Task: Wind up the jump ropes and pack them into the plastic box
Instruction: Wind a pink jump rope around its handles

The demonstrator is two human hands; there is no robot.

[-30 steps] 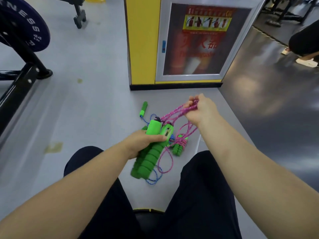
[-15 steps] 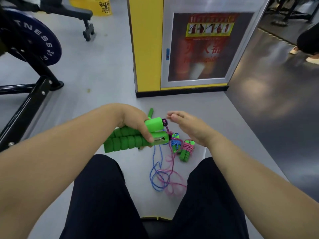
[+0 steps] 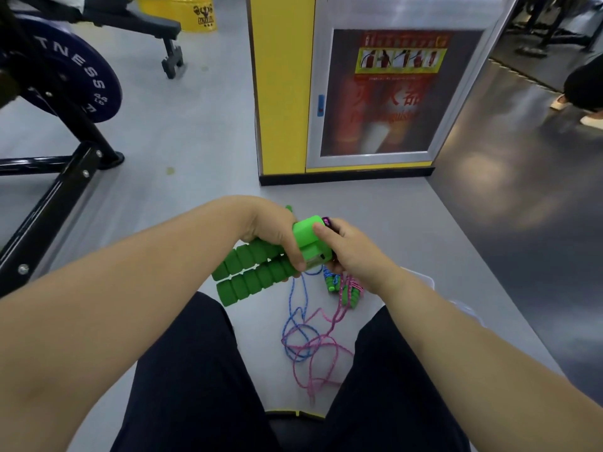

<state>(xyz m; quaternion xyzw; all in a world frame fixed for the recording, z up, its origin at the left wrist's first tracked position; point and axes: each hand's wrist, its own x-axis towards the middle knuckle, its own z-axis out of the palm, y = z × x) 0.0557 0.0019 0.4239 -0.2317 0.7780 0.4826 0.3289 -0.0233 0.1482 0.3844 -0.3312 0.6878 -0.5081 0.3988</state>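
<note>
My left hand (image 3: 277,236) grips two green foam jump-rope handles (image 3: 251,275) side by side, their blocky heads pointing right. My right hand (image 3: 346,249) holds the heads' end, thumb on the top green block, fingers curled round the far side where the rope comes out. Pink and blue rope (image 3: 310,340) hangs from the handles and lies in loose loops on the grey floor between my knees. A wound jump rope with small green handles (image 3: 342,288) lies on the floor under my right wrist. A clear plastic box edge (image 3: 427,282) shows faintly behind my right forearm.
A yellow pillar with a fire-extinguisher cabinet (image 3: 375,93) stands ahead. A black rack with a blue weight plate (image 3: 75,83) stands at left, a bench and yellow bucket (image 3: 195,11) behind. Someone's feet (image 3: 584,109) are at far right on the dark floor.
My right hand let go of the stretched pink rope, came back and took hold of the handle heads. The rope dropped into loops on the floor. My left hand turned the handles sideways.
</note>
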